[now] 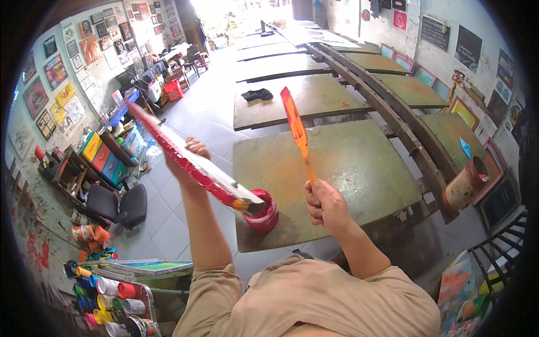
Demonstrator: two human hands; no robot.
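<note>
My left hand (197, 148) is closed over the far edge of a flat screen-printing frame (193, 169), seen nearly edge-on, pale with a wet red side. It is tilted up to the left. Its lower end is over the rim of a red-smeared ink tub (264, 220); whether they touch I cannot tell. The tub stands at the near left corner of a green-brown table board (342, 168). To the right, my right hand (328, 206) grips the handle of an orange spatula (301, 137) held upright above the board. Red ink coats its blade.
More boards run away along a dark metal rail (387, 98); one bears a black cloth (257, 95). A stained bucket (466, 182) stands at right. On the left are an office chair (118, 205), colourful drawers (104, 157) and several paint pots (120, 289).
</note>
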